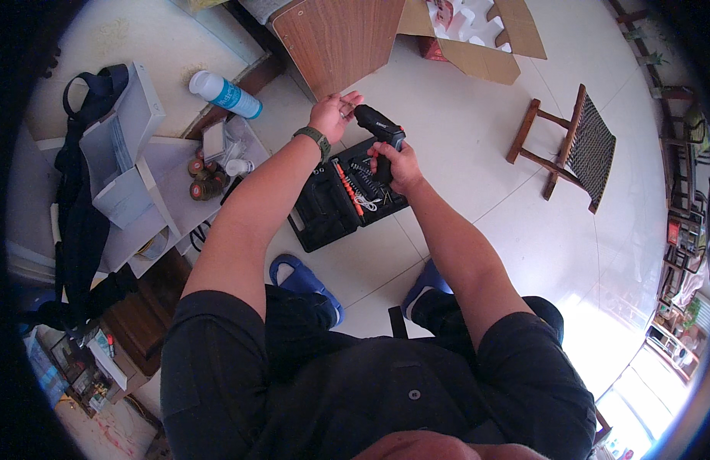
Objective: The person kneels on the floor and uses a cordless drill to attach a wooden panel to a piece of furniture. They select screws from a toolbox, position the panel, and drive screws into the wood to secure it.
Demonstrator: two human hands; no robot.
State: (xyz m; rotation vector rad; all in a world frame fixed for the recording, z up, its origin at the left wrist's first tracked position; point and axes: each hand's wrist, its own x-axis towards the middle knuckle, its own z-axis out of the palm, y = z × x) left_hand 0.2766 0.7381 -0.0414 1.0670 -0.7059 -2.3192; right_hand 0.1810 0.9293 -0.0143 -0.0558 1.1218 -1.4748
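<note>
My right hand (pixel 397 165) is wrapped round the grip of a black, pistol-shaped cordless screwdriver (pixel 379 125), whose nose points up and to the left. Just left of that nose is my left hand (pixel 336 116), with a dark watch on its wrist. Its fingers are bent together at the tips; whatever small thing they may hold is too small to make out. Below both hands, an open black tool case (pixel 322 211) lies on the floor. Inside it are an orange-handled rod (pixel 345 184), a white cable (pixel 365 202) and rows of dark bits.
A wooden panel (pixel 336 42) stands ahead, beside an open cardboard box (pixel 485 61) with white foam. To the right is a low woven stool (pixel 573 149). On the left, white shelving (pixel 167 184) holds small jars, near a blue-and-white canister (pixel 226 94). My blue slippers (pixel 305 282) are below the case.
</note>
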